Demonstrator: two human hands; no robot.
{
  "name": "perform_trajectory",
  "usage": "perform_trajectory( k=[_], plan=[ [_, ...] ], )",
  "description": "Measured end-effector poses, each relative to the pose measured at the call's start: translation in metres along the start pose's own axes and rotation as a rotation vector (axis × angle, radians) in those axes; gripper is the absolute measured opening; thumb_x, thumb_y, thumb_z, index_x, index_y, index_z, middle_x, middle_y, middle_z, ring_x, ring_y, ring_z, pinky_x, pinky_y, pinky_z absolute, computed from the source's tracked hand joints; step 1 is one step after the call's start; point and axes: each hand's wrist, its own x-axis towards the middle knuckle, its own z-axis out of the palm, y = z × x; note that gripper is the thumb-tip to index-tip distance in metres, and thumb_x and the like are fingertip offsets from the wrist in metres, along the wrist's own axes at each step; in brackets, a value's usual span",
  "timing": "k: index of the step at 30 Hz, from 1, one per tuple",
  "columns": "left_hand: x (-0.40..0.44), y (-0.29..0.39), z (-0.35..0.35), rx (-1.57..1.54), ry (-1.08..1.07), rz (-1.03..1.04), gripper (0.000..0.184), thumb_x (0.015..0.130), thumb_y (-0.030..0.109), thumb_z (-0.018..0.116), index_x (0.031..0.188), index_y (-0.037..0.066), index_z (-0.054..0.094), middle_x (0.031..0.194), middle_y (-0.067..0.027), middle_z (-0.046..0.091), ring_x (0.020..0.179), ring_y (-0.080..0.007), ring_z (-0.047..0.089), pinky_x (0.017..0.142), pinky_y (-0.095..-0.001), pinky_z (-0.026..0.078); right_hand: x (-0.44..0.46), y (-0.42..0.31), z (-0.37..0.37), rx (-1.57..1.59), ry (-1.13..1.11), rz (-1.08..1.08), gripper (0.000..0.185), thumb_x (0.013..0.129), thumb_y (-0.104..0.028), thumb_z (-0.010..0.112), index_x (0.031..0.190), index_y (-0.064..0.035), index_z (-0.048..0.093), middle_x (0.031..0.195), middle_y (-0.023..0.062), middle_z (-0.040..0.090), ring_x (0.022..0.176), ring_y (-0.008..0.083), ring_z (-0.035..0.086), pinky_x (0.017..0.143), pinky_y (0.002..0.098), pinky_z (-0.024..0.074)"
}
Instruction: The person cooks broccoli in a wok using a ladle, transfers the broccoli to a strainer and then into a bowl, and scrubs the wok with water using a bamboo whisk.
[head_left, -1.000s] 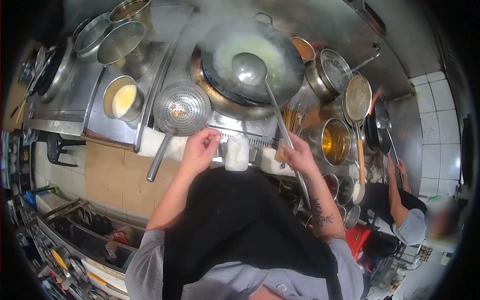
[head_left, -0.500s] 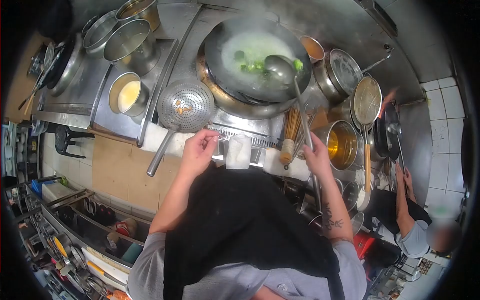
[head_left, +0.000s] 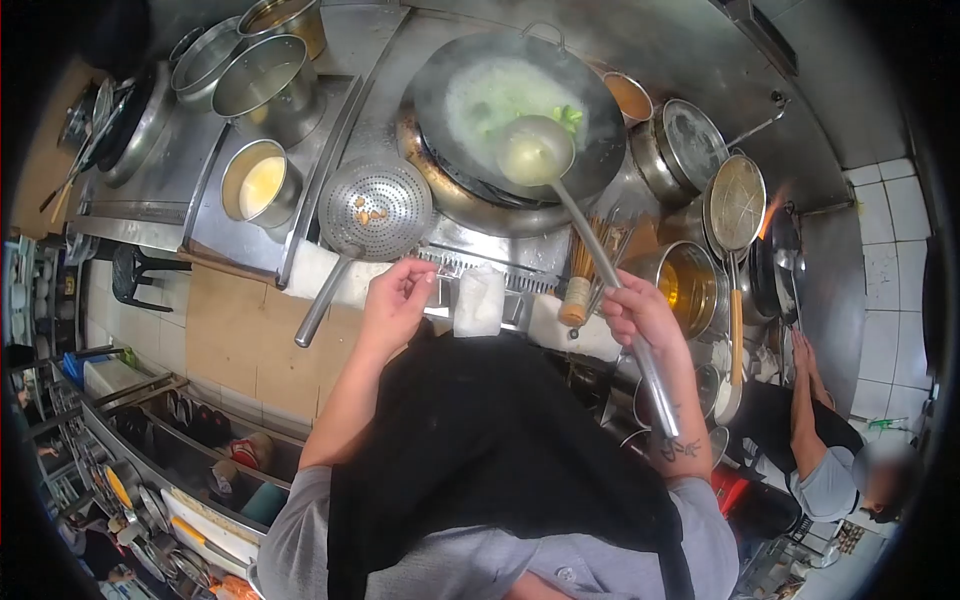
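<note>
My right hand (head_left: 640,308) is wrapped round the long handle of a metal ladle (head_left: 537,152). Pale liquid shows in the ladle's bowl, over a black wok (head_left: 600,150) that holds steaming, pale green liquid and green pieces (head_left: 568,117). My left hand (head_left: 400,298) has its fingers curled, thumb near the fingertips; whether something small is between them is hidden. It is nearest to a folded white cloth (head_left: 479,302) and a perforated strainer (head_left: 375,243), which holds a few small brown bits and rests with its handle towards me.
Metal pots (head_left: 262,90) and a container of yellow liquid (head_left: 262,187) stand left. At right are a pot of amber oil (head_left: 690,290), a wooden-handled mesh skimmer (head_left: 736,205) and a bamboo brush (head_left: 577,290). A co-worker (head_left: 825,470) stands at far right, near a flame.
The ladle's bowl has swung left and up from the wok's right side, turning from underside showing to liquid showing. My right hand has turned with its handle. My left hand has hardly moved.
</note>
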Motion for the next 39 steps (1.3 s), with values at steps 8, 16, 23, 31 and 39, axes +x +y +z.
perform_trajectory(
  k=[8,16,23,31,39],
  plan=[
    [-0.003,-0.002,-0.008,-0.005,0.038,0.017,0.013,0.095,0.008,0.06,0.103,-0.002,0.064,0.076,0.0035,0.058,0.069,-0.0024,0.049,0.062,-0.0192,0.041,0.019,-0.056,0.008,0.68,-0.31,0.216,0.037,0.098,-0.01,0.04,0.131,0.0065,0.043,0.076,0.0,0.048,0.047,0.0032,0.045,0.039,0.0205,0.0437],
    [-0.012,-0.001,-0.002,0.017,0.045,0.04,0.012,0.094,0.005,0.059,0.103,-0.002,0.063,0.079,0.0023,0.058,0.07,-0.0027,0.05,0.063,-0.019,0.042,0.137,-0.152,0.006,0.198,-0.031,-0.337,0.005,0.092,-0.006,0.049,0.09,-0.0015,0.05,0.062,-0.0015,0.048,0.046,0.007,0.043,0.04,0.0237,0.0372],
    [-0.024,-0.014,-0.007,-0.108,0.126,-0.03,0.01,0.094,0.004,0.059,0.103,-0.001,0.063,0.083,0.0007,0.061,0.075,-0.0036,0.055,0.069,-0.0197,0.044,0.091,-0.072,-0.041,-0.149,0.319,-0.518,0.012,0.086,-0.003,0.055,0.098,-0.0025,0.053,0.063,0.0019,0.048,0.043,0.0109,0.043,0.037,0.0272,0.0354],
    [-0.007,-0.002,0.013,-0.101,-0.036,-0.068,0.011,0.095,0.006,0.059,0.103,-0.001,0.062,0.084,0.0014,0.062,0.075,-0.0037,0.055,0.069,-0.0198,0.045,0.009,0.013,-0.044,-0.189,0.272,-0.405,0.032,0.087,-0.003,0.056,0.119,0.0014,0.054,0.06,-0.0002,0.048,0.041,0.0085,0.042,0.037,0.0252,0.0333],
    [0.002,0.001,0.03,-0.049,-0.122,-0.052,0.012,0.096,0.007,0.059,0.104,-0.001,0.063,0.085,0.001,0.062,0.078,-0.0045,0.056,0.072,-0.0205,0.046,0.016,0.043,-0.04,-0.358,0.389,-0.397,0.049,0.087,-0.005,0.057,0.135,0.0004,0.049,0.064,-0.0022,0.052,0.045,0.0056,0.044,0.041,0.0232,0.0356]
  ],
)
